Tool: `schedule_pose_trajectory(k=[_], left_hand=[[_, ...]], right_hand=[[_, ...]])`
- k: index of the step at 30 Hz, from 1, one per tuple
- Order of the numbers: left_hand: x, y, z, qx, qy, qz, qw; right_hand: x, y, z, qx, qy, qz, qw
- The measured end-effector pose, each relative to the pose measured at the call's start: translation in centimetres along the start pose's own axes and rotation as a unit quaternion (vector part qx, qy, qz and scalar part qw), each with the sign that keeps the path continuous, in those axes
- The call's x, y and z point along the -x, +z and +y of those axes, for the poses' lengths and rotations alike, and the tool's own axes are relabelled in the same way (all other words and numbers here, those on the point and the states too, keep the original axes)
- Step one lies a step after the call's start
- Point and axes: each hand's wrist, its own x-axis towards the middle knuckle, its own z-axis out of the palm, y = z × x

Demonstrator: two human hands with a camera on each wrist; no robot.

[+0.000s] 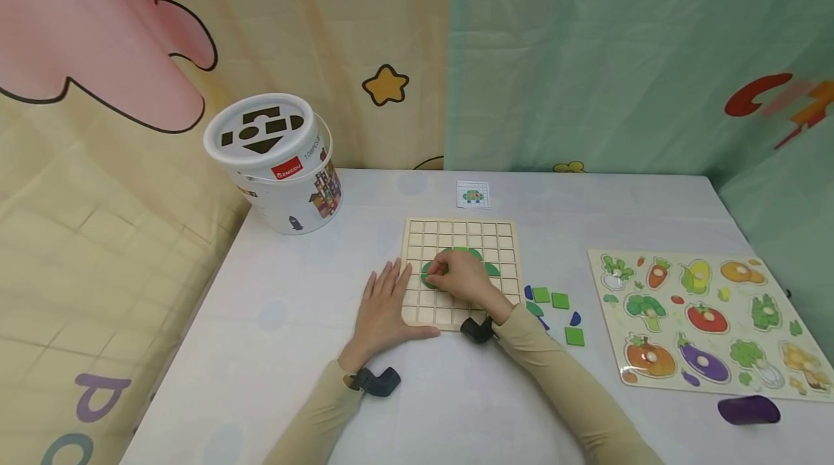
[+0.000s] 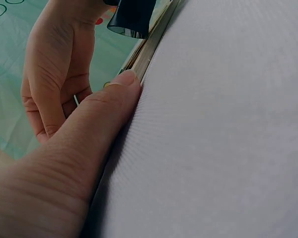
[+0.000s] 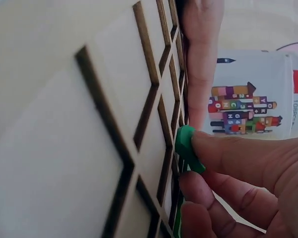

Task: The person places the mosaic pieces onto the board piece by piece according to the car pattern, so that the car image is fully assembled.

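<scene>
A wooden grid board [image 1: 432, 316] lies on the table, with several green curved pieces [image 1: 491, 270] in its middle rows. My right hand [image 1: 464, 278] is over the left half of the board. Between thumb and fingers it pinches a green curved piece [image 3: 185, 143], close against the grid in the right wrist view. Spread out with straight fingers, my left hand [image 1: 383, 311] rests at the board's lower left corner. Its thumb [image 2: 102, 111] touches the board's edge in the left wrist view. The right hand covers part of the green pieces.
Green squares [image 1: 559, 300] and small blue pieces [image 1: 575, 319] lie right of the board. Behind it is a small pattern card [image 1: 473, 195]. A white bucket [image 1: 287, 197] stands back left. A vegetable puzzle [image 1: 671, 331] and a dark purple object [image 1: 749, 410] lie to the right.
</scene>
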Motion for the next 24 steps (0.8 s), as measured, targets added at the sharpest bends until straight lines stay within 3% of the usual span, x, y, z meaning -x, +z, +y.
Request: schedule_pose_trajectory(k=[5, 17, 24], left_hand=[[0.1, 0.0, 0.0, 0.003, 0.009, 0.013, 0.9999], [-0.1, 0.0, 0.0, 0.000, 0.004, 0.007, 1.0000], [0.0, 0.1, 0.1, -0.004, -0.002, 0.000, 1.0000]], right_hand=[[0.1, 0.1, -0.1, 0.019, 0.006, 0.005, 1.000], [0.3, -0.2, 0.1, 0.036, 0.032, 0.002, 0.999], [2.4, -2.6, 1.2, 0.009, 0.035, 0.021, 0.999]])
